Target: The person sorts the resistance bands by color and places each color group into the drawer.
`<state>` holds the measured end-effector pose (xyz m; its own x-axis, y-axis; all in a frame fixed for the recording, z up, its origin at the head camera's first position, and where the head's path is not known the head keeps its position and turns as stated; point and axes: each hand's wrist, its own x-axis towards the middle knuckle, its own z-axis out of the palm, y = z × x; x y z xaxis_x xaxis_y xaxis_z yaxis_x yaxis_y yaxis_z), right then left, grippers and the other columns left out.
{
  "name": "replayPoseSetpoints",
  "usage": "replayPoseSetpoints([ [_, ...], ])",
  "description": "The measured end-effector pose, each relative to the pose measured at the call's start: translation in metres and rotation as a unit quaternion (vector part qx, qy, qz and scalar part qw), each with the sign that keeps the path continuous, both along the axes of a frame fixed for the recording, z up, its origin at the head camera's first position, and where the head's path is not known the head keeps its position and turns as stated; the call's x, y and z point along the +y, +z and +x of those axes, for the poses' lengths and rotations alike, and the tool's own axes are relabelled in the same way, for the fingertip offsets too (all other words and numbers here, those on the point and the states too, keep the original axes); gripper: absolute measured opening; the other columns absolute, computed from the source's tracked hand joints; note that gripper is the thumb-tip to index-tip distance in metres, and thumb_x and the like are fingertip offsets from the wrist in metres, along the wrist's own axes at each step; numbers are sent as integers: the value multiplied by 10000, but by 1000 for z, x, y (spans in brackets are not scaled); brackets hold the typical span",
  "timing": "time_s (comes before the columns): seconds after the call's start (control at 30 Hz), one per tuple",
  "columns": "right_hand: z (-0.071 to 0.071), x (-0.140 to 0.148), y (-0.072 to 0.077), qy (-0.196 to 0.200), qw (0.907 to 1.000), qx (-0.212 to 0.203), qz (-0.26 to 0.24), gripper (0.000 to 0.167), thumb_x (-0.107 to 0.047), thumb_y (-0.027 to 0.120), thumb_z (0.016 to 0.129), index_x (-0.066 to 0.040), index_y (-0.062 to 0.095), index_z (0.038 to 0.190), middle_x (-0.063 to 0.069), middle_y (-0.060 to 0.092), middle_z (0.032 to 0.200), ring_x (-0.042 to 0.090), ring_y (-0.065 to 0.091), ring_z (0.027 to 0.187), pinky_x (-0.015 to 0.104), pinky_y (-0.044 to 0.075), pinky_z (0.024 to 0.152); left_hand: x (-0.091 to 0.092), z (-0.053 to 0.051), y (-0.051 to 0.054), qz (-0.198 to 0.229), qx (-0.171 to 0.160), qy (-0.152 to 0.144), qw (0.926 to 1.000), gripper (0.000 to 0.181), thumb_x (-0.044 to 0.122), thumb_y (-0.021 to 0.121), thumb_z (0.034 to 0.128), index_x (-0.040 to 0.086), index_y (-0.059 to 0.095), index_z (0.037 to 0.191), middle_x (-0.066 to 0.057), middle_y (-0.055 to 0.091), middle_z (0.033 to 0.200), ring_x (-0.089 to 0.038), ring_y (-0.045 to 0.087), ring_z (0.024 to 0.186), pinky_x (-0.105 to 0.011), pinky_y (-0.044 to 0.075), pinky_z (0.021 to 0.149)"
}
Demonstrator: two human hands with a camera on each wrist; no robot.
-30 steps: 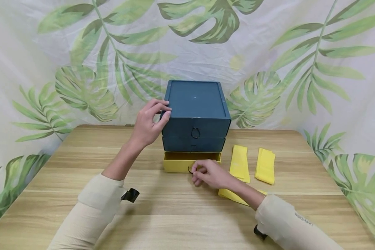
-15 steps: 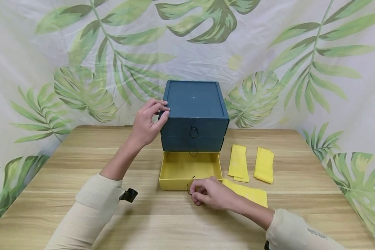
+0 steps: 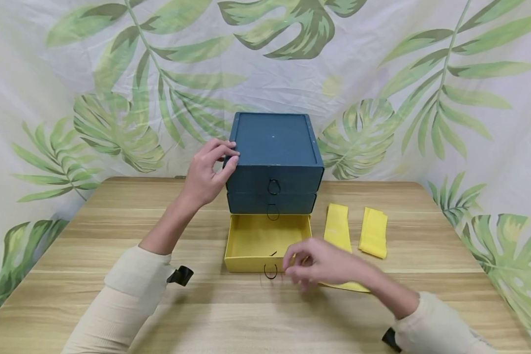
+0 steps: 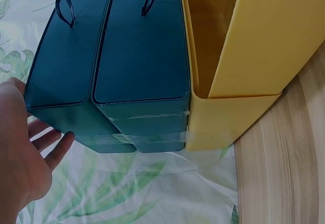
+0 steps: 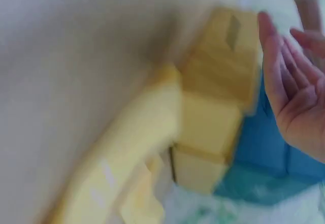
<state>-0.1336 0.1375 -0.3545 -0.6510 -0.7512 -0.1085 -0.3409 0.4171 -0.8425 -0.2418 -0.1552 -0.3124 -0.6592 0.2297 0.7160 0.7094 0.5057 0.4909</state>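
Note:
My left hand point(image 3: 210, 172) rests on the left edge of the top blue drawer box point(image 3: 274, 140), its fingers lightly bent over the rim. In the left wrist view its fingertips touch the side of that box. Below the two closed blue drawers, a yellow drawer point(image 3: 248, 264) is pulled out, with nothing visible inside it. A black loop pull point(image 3: 271, 279) hangs from its front. Just right of the loop is my right hand point(image 3: 320, 263), blurred, fingers loosely bent and holding nothing. The right wrist view shows this hand point(image 5: 299, 97) apart from the drawer.
Two folded yellow cloth strips point(image 3: 338, 228) point(image 3: 373, 233) lie on the wooden table point(image 3: 230, 319) right of the drawers. Another yellow strip point(image 3: 351, 286) is partly hidden under my right forearm. A leaf-patterned curtain point(image 3: 194, 73) hangs behind the table.
The yellow drawer has come out toward me, drawn by my right hand at its loop. That hand has since let go and shifted right. My left hand has stayed on the box.

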Motion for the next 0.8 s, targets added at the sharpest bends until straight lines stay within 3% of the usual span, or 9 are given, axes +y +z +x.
replayPoseSetpoints([
  [0.1,-15,24,16,-277,9995,127,-60,102,-73,640,1016,13,695,1011,128,716,788,263,724,654,396,602,564,0,0,0,-1,-9,-2,10000,158,83,632,1007,-33,738,1009,-190,658,1238,-341,613,1149,-496,543,902],
  [0.2,-35,47,18,-601,9972,444,67,79,-63,649,1013,-15,700,978,84,709,779,249,710,661,336,563,530,1,0,1,-27,-14,-5,10000,170,95,624,1012,-33,736,1006,-192,659,1232,-342,614,1146,-477,549,897],
  [0.3,-53,65,6,-661,9958,598,225,62,-26,662,993,5,713,977,108,716,823,307,715,687,310,543,527,1,1,1,-51,-9,-14,10000,174,99,623,1014,-34,734,1001,-195,659,1228,-346,615,1143,-473,551,891],
  [0.4,-65,72,-15,-332,9976,547,264,75,24,669,967,56,728,1000,177,734,912,339,720,728,313,573,572,0,0,0,-17,-28,-15,10000,158,87,633,1007,-34,734,994,-191,660,1231,-342,615,1143,-492,550,888],
  [0.57,-73,67,-44,317,9987,299,281,67,48,736,897,53,742,964,110,717,875,180,633,623,272,543,575,0,1,0,-19,-45,-17,10000,147,78,639,1005,-31,737,998,-186,659,1237,-335,615,1145,-492,553,888],
  [0.67,-73,61,-51,457,9969,489,414,85,21,801,839,3,723,869,17,640,767,84,502,547,217,449,540,0,1,1,-19,-37,-21,10000,147,77,638,1006,-32,736,1002,-186,658,1240,-334,614,1149,-488,552,889],
  [0.8,-73,57,-52,398,9955,604,615,158,21,843,777,-28,699,821,-5,621,743,41,424,561,199,386,546,0,1,1,-3,-41,-12,10000,146,74,639,1004,-33,738,1001,-186,659,1239,-334,615,1155,-492,551,886],
])
